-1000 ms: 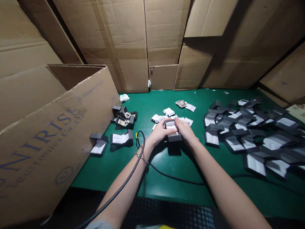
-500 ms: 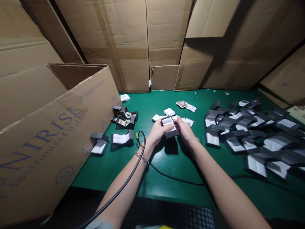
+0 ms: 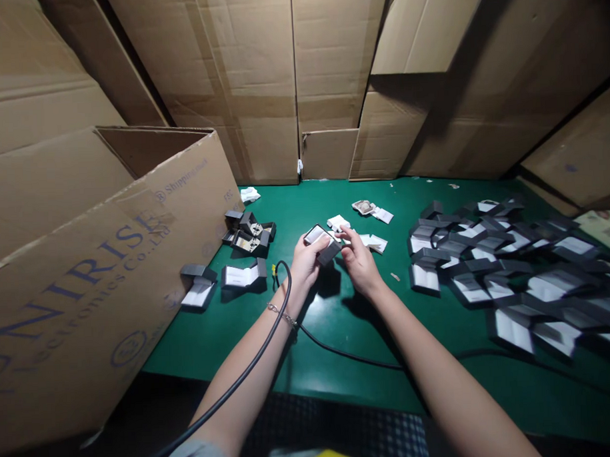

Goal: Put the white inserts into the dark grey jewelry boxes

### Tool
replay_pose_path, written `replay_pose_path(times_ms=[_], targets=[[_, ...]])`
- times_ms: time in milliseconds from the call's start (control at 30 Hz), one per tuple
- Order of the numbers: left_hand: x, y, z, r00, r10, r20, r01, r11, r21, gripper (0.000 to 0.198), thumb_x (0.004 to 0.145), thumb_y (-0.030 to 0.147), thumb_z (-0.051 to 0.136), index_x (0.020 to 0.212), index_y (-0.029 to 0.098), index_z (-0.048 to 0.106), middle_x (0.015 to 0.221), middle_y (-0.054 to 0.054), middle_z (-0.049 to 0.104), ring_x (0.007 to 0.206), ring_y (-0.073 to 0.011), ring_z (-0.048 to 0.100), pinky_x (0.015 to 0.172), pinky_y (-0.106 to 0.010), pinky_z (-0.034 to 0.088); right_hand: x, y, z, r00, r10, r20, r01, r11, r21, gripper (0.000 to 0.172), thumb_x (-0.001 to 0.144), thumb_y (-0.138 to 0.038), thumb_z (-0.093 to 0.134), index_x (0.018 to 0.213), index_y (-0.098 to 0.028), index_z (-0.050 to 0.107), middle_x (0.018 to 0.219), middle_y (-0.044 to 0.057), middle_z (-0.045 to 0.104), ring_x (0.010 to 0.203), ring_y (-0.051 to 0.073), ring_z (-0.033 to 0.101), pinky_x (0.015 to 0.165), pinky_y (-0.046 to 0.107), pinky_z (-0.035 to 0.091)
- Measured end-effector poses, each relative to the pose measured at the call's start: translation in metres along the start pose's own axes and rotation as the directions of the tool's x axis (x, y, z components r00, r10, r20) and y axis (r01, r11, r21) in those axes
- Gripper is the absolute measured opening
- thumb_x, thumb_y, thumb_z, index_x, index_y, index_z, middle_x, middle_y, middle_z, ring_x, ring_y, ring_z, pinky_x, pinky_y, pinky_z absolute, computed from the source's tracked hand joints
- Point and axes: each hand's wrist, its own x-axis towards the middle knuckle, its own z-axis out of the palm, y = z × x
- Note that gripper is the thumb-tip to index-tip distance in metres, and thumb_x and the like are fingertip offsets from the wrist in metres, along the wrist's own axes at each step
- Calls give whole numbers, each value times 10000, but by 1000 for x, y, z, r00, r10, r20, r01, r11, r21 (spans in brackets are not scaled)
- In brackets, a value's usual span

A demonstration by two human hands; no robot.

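My left hand [image 3: 303,258] grips a small dark grey box [image 3: 323,242] with a white lining, lifted above the green table [image 3: 339,334] and tilted to the left. My right hand [image 3: 358,258] is just to the box's right, with thumb and forefinger pinched at its edge; whether they hold anything I cannot make out. Small white inserts [image 3: 337,223] lie on the table just beyond both hands. A thin bracelet sits on my left wrist.
A big heap of open grey boxes [image 3: 506,268] covers the right side. A few open boxes [image 3: 248,234] lie at the left by a large open carton [image 3: 86,263]. A black cable [image 3: 339,350] crosses the table. Cardboard [image 3: 294,82] walls the back.
Both hands have lifted the box off the table and carried it up and to the left, tilting it. My right hand has slid from over the box to its right edge.
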Motion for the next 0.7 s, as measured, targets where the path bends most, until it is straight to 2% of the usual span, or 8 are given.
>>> replay_pose_path(times_ms=[100,200,267,367,433,533,700], targets=[[0,-6,1,1000,0,-4,-1,999,-44,200,691,184,719,852,165,601,841,-20,682,767,-133,635,797,-271,501,-3,-4,0,996,-72,54,78,990,-119,775,757,-662,601,1387,-238,448,1351,137,533,1102,300,577,948,465,468],[-3,-11,6,999,-13,-29,11,998,-56,140,744,195,673,867,185,606,871,-14,684,834,-144,641,828,-278,501,-4,-9,4,994,-102,31,107,972,-208,676,760,-460,665,1369,-236,472,1330,130,552,1177,307,536,1008,481,437],[-6,-11,9,999,-33,-10,32,996,-80,129,773,207,645,897,193,612,938,-25,689,895,-151,640,843,-271,499,-4,-11,6,996,-79,-48,69,982,-173,677,766,-401,644,1389,-219,449,1321,143,556,1156,304,553,976,472,468],[-10,-7,10,991,-127,49,132,983,-130,145,808,269,612,927,185,622,967,-50,686,871,-151,642,776,-253,516,0,-9,5,981,43,-187,-48,999,-21,747,772,-392,621,1443,-181,367,1336,171,540,1099,298,595,938,456,497],[-11,-4,9,974,-205,95,217,966,-138,213,827,343,590,966,185,619,940,-57,679,815,-154,647,709,-258,526,3,-5,2,958,125,-259,-106,991,83,716,793,-387,579,1443,-184,358,1354,165,528,1118,290,590,965,453,479],[-11,-3,9,954,-269,135,282,956,-81,290,829,408,581,1013,186,607,915,-62,666,761,-154,651,660,-259,523,9,2,-5,932,167,-321,-110,976,189,646,792,-385,539,1394,-194,404,1377,151,510,1174,279,556,987,451,457],[-10,-7,10,963,-259,80,251,963,97,244,785,254,622,1013,176,584,888,-40,651,700,-106,620,654,-221,495,12,10,-10,918,149,-368,-113,986,118,587,729,-423,606,1253,-175,510,1256,141,594,1138,277,566,1017,477,417]])
